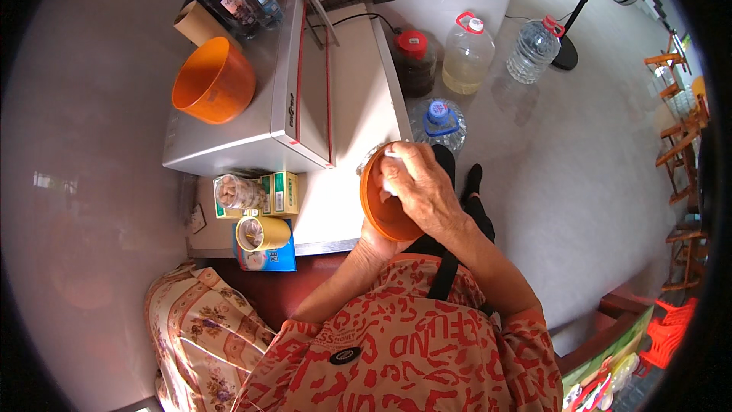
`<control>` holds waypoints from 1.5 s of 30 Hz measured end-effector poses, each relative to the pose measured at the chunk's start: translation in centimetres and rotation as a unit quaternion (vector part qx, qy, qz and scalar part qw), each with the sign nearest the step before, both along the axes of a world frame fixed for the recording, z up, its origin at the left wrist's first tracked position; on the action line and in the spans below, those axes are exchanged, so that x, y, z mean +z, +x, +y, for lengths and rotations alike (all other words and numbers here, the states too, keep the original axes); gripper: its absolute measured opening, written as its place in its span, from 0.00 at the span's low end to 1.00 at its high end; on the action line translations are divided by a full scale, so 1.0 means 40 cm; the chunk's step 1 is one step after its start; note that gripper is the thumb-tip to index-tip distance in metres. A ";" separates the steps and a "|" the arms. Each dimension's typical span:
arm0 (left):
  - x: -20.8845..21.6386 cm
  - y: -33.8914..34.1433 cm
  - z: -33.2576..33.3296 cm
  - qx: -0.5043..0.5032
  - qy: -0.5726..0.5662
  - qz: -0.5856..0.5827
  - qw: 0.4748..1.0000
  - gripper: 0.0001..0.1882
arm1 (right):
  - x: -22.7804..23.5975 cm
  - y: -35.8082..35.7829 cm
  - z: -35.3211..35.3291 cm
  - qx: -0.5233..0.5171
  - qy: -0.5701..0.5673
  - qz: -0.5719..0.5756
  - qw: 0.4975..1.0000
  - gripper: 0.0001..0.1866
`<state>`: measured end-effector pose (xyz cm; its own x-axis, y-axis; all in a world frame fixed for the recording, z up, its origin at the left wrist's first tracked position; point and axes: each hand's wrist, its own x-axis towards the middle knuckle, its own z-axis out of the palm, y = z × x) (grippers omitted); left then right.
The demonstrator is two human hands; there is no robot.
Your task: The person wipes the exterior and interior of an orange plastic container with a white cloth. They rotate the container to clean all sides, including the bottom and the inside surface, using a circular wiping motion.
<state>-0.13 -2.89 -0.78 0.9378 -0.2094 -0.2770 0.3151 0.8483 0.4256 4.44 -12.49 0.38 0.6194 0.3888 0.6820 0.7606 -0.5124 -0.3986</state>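
An orange plastic tub (396,221) is tilted in front of me at the edge of the white cabinet top. My left hand (376,244) holds it from below and behind; most of those fingers are hidden by its wall. Over the tub's mouth, my right hand (428,189) has its fingers bent down inside, closed on a crumpled white tissue (390,181). The tissue shows between the fingers and near the inner wall.
A second orange tub (213,82) stands on the silver microwave (252,133), near dark bottles (232,8). Below are a clear jar (235,192), small boxes (284,192) and a yellow cup (261,233). Large water jugs (467,57) stand on the floor beyond the cabinet.
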 end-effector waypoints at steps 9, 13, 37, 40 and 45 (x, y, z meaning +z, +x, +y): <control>-0.090 0.016 0.029 -0.043 -0.194 0.009 0.980 0.30 | 0.000 -0.027 -0.043 -0.121 -0.199 -0.004 0.972 0.09; -0.102 0.014 0.036 -0.043 -0.149 0.017 0.988 0.31 | -0.003 -0.059 -0.058 -0.070 -0.252 0.089 0.961 0.11; -0.068 0.005 0.029 -0.085 -0.195 -0.026 0.977 0.34 | -0.008 -0.090 -0.036 0.068 -0.042 0.246 0.966 0.23; -0.081 0.001 0.026 -0.071 -0.151 0.019 0.986 0.37 | 0.003 -0.085 -0.056 0.124 -0.044 0.245 0.961 0.24; -0.096 0.004 0.042 -0.084 -0.139 -0.005 0.987 0.32 | 0.059 -0.062 -0.073 0.130 0.062 0.313 0.939 0.26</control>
<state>0.03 -1.21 -4.61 0.8859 -0.4286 -0.1772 0.4579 0.8690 0.1875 1.95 -15.42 2.74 0.8089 0.5241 0.2664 0.4505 -0.2614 -0.8536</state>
